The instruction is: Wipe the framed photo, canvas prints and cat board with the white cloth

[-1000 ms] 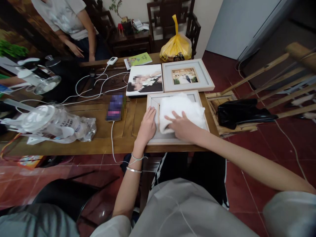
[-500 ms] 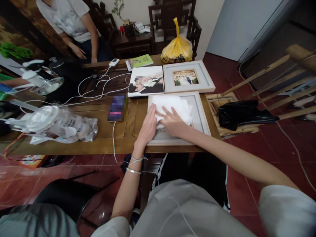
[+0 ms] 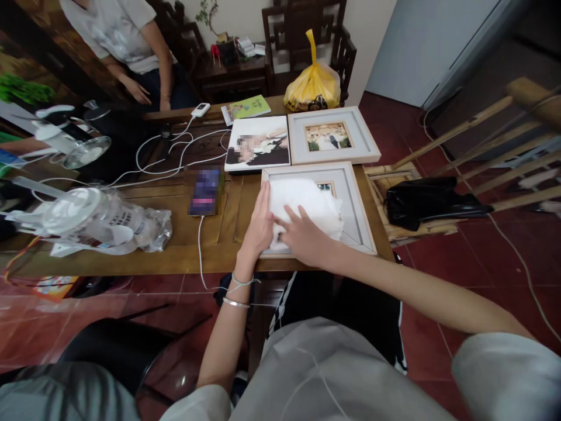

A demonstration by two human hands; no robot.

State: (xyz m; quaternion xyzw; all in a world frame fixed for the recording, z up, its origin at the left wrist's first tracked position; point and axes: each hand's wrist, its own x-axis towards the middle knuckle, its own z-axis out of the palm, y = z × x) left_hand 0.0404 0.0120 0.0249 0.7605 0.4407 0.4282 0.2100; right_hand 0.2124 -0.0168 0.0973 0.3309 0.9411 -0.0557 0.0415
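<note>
A light wood picture frame (image 3: pixel 366 225) lies flat near the table's front edge. My right hand (image 3: pixel 304 234) presses a white tissue (image 3: pixel 302 199) onto the frame's face with its fingers spread. The tissue hides most of the picture inside; only a small upper corner of that picture shows. Against the frame's left side rests my left hand (image 3: pixel 259 225), its fingers stretched out along the edge. Behind it lie a second light wood frame (image 3: pixel 366 137) with a small photo and a white-edged photo print (image 3: pixel 258 143).
A phone (image 3: pixel 205 192) on a white cable lies left of the frame. Further left are a lidded clear plastic jug (image 3: pixel 100 216) and a black kettle (image 3: pixel 116 126). At the back stand a yellow bag (image 3: pixel 313 88) and a green booklet (image 3: pixel 248 109). Another person (image 3: pixel 131 47) sits across.
My right hand has slid the tissue toward me and down the frame, baring a top corner of the picture. My left hand has stayed at the frame's left edge.
</note>
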